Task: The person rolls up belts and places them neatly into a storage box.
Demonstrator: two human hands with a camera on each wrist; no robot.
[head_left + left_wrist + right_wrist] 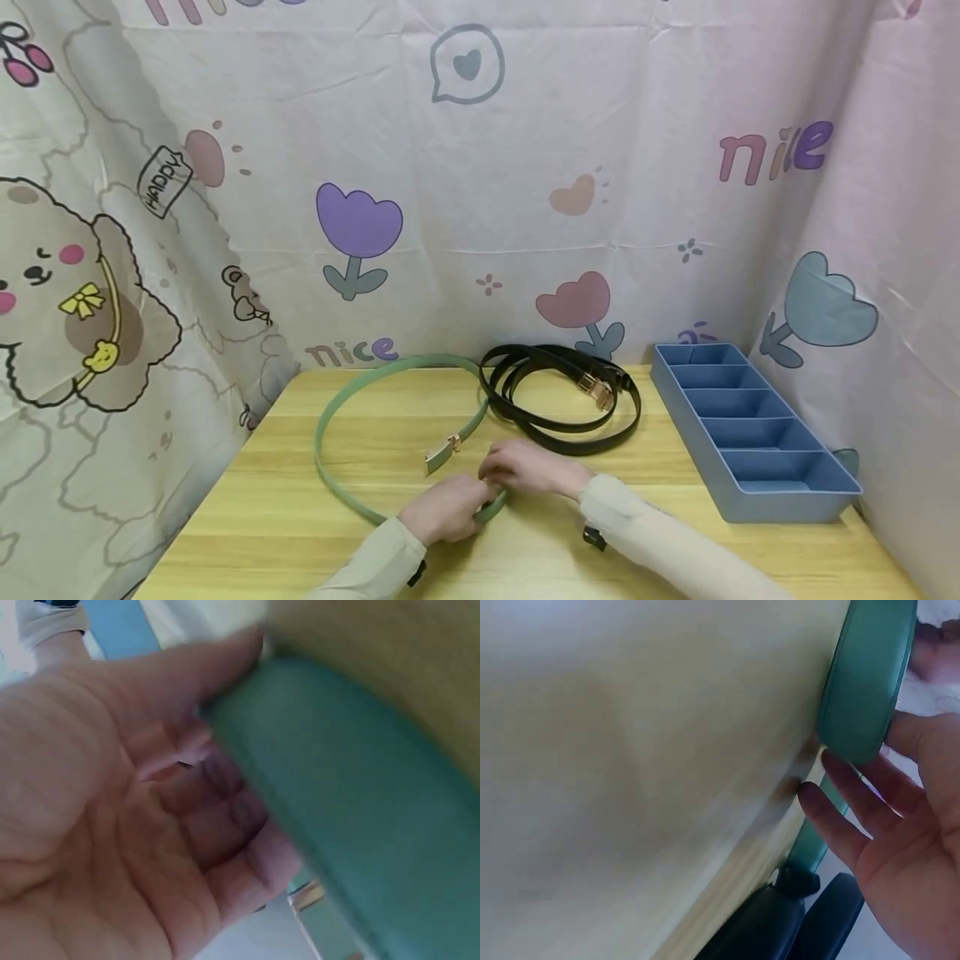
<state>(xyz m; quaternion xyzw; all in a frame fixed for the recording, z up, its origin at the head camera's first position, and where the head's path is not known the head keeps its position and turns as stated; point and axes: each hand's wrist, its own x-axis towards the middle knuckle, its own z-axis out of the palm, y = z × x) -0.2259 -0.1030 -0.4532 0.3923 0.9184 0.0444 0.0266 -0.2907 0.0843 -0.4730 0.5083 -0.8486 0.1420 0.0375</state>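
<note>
A green belt lies in a wide loop on the table, its gold-edged buckle inside the loop. At the loop's near side my left hand grips the strap. In the left wrist view the thumb lies along the edge of the green strap, with the other fingers curled beneath. My right hand, close beside the left, pinches the same belt near its rounded end. The right wrist view shows thumb and fingers about that green end; the exact contact is partly hidden.
Coiled black belts with a gold-coloured buckle lie just beyond my right hand. A blue divided box with several compartments stands at the table's right edge. A printed curtain hangs behind the wooden table.
</note>
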